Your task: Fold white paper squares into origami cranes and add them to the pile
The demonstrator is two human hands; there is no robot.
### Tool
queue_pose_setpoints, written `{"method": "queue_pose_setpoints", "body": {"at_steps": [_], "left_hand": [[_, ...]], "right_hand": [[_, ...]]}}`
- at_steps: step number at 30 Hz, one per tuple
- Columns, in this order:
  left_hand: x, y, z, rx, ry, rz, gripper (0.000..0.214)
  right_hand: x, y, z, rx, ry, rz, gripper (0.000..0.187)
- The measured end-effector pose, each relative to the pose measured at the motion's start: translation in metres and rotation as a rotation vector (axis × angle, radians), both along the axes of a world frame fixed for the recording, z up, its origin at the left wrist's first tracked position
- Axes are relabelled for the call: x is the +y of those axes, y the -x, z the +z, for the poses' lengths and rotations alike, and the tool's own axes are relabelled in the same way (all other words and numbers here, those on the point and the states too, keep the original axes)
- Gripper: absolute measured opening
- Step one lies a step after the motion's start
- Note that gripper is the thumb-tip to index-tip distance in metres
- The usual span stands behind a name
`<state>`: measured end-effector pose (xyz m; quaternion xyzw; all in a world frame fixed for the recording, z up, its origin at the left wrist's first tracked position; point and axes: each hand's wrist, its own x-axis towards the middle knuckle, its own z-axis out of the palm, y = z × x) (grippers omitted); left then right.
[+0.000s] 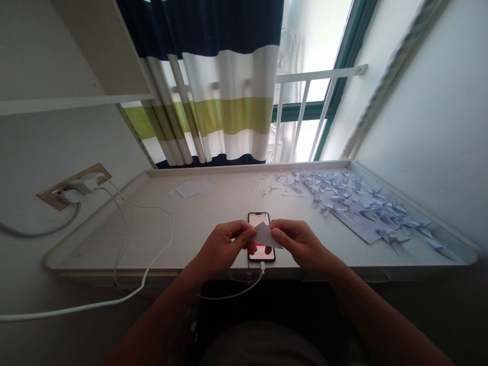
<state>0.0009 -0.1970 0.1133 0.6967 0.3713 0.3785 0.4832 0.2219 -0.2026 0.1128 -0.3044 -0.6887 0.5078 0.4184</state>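
A small folded piece of white paper point(264, 235) is held up between my two hands, its pointed corner upward. My left hand point(231, 243) pinches its left side between thumb and fingers. On the other side, my right hand point(293, 239) grips the right edge, thumb in front. Beneath the paper lies a phone point(261, 216) with its screen lit, partly covered by the paper and my fingers. A charging cable point(262, 268) is plugged into the phone's near end.
Many folded paper cranes point(339, 190) cover the right side of the desk point(152, 218), some on a printed sheet point(360, 226). Flat paper squares point(188, 189) lie at the back left. White cables run from a wall socket point(74, 185) across the left side.
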Motion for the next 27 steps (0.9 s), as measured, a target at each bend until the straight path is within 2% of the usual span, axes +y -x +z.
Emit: {"method": "queue_pose_setpoints", "body": {"at_steps": [3, 7, 9, 11, 14, 17, 20, 22, 24, 27], "left_hand": [[0.001, 0.001, 0.001, -0.045, -0.014, -0.035, 0.033], [0.002, -0.001, -0.001, -0.153, 0.083, -0.197, 0.038], [0.003, -0.003, -0.003, -0.154, 0.088, -0.207, 0.037], [0.003, -0.006, -0.004, -0.119, -0.009, -0.085, 0.032], [0.000, -0.007, -0.003, -0.035, -0.219, 0.112, 0.030], [-0.005, -0.009, 0.001, 0.070, -0.317, 0.117, 0.043], [-0.010, -0.013, 0.003, 0.120, -0.410, 0.225, 0.039], [-0.011, -0.014, 0.004, 0.149, -0.476, 0.304, 0.034], [-0.012, -0.015, 0.004, 0.188, -0.519, 0.335, 0.030], [-0.014, -0.014, 0.002, 0.187, -0.495, 0.333, 0.025]], "right_hand": [[0.000, -0.004, -0.004, 0.088, 0.054, 0.060, 0.029], [0.000, -0.002, -0.010, 0.201, 0.064, 0.099, 0.033], [-0.002, 0.002, -0.012, 0.204, 0.065, 0.083, 0.032], [-0.005, 0.006, -0.011, 0.176, 0.013, -0.035, 0.027], [-0.009, 0.010, -0.005, 0.030, -0.181, -0.306, 0.018], [-0.012, 0.011, -0.001, -0.161, -0.420, -0.462, 0.017], [-0.013, 0.013, -0.001, -0.217, -0.626, -0.501, 0.011], [-0.014, 0.014, -0.003, -0.214, -0.696, -0.541, 0.009], [-0.014, 0.014, -0.004, -0.221, -0.705, -0.548, 0.009], [-0.015, 0.014, -0.003, -0.238, -0.617, -0.440, 0.010]]}}
